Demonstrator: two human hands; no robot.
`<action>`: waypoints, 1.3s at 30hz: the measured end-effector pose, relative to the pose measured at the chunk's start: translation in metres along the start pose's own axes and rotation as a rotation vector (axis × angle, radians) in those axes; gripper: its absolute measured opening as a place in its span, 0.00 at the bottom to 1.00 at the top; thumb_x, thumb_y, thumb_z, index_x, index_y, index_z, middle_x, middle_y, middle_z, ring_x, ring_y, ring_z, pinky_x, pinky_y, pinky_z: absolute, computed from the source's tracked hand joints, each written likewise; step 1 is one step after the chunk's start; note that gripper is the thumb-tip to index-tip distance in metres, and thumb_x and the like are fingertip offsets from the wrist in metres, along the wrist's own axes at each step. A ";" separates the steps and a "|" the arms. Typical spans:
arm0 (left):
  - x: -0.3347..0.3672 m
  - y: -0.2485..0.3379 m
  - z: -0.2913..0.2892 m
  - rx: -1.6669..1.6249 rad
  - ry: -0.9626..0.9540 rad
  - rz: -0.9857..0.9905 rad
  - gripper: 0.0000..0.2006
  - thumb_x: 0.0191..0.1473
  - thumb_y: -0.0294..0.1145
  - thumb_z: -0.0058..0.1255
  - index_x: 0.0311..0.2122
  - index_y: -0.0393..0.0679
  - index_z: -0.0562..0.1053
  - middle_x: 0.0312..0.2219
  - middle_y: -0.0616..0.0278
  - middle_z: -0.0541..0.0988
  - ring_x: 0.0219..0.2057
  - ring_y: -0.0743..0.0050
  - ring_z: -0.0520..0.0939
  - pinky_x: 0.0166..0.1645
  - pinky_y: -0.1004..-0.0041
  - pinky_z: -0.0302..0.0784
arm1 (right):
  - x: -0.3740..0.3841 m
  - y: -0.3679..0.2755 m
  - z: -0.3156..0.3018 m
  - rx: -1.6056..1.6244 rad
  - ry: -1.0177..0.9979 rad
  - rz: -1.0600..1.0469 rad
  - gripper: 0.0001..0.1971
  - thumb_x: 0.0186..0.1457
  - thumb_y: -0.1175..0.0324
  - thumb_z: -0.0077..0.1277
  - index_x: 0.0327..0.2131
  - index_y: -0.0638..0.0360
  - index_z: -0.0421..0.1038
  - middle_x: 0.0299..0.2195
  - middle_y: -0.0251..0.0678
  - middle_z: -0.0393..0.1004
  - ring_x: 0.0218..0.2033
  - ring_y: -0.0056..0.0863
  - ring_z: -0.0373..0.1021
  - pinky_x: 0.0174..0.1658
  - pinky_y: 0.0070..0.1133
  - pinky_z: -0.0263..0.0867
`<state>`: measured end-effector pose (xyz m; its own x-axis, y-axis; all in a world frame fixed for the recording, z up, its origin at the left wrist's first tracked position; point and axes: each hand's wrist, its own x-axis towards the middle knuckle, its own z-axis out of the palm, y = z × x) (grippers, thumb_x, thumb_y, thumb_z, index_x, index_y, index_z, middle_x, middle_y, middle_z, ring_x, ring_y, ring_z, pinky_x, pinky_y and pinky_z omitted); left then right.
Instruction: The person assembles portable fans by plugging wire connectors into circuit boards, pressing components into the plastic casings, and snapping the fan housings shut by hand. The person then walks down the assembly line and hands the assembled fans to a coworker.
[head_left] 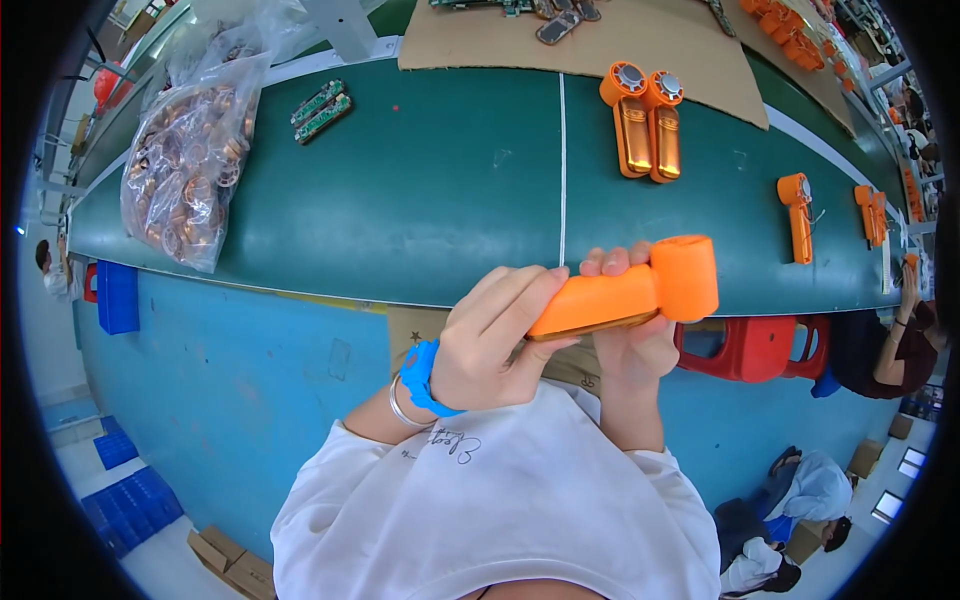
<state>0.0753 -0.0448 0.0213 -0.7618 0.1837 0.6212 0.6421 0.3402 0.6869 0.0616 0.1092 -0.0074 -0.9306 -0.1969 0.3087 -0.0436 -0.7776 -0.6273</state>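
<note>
Close in front of my chest I hold an orange handheld fan (610, 303) with a stubby handle and a round, tube-like head. My left hand (500, 325), with a blue band at its wrist, grips the handle's end, thumb below and fingers over it. Around the neck near the head, my right hand (633, 335) has its fingertips on top and its palm beneath. The fan lies tilted, head toward the right; its underside is mostly hidden. Beyond it on the green table, two similar orange fans (633, 135) lie side by side, their gold-brown handle insides and grey round centres showing.
A clear plastic bag of copper-coloured coils (190, 170) sits at the table's left, beside small green circuit boards (322, 112). Cardboard (500, 45) covers the far edge. Another orange fan (797, 218) lies to the right. Red stools (750, 348) and a seated person (885, 345) are at right.
</note>
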 end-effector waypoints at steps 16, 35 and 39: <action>-0.027 -0.008 0.034 -1.206 0.119 -0.830 0.21 0.54 0.25 0.48 0.52 0.30 0.61 0.39 0.56 0.73 0.37 0.75 0.75 0.37 0.77 0.73 | 0.014 -0.021 0.029 -0.905 0.323 0.194 0.24 0.45 0.72 0.58 0.45 0.71 0.63 0.36 0.40 0.74 0.39 0.26 0.71 0.44 0.22 0.65; -0.023 -0.028 0.013 -0.536 0.024 -0.609 0.11 0.53 0.15 0.39 0.42 0.31 0.69 0.39 0.56 0.71 0.39 0.71 0.76 0.45 0.75 0.72 | 0.078 -0.091 -0.060 -1.743 0.589 -0.077 0.15 0.44 0.65 0.54 0.34 0.68 0.70 0.23 0.45 0.72 0.26 0.39 0.70 0.31 0.28 0.66; -0.028 -0.037 0.013 -0.495 0.042 -0.638 0.10 0.54 0.15 0.38 0.40 0.32 0.70 0.37 0.56 0.72 0.36 0.72 0.77 0.42 0.76 0.73 | 0.107 -0.086 -0.097 -1.914 0.493 0.012 0.16 0.43 0.59 0.52 0.25 0.66 0.71 0.23 0.46 0.72 0.27 0.42 0.70 0.32 0.30 0.66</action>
<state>0.0721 -0.0507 -0.0264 -0.9968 0.0539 0.0599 0.0554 -0.0814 0.9951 -0.0698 0.2130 0.0106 -0.9216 0.2198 0.3198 0.0096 0.8368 -0.5475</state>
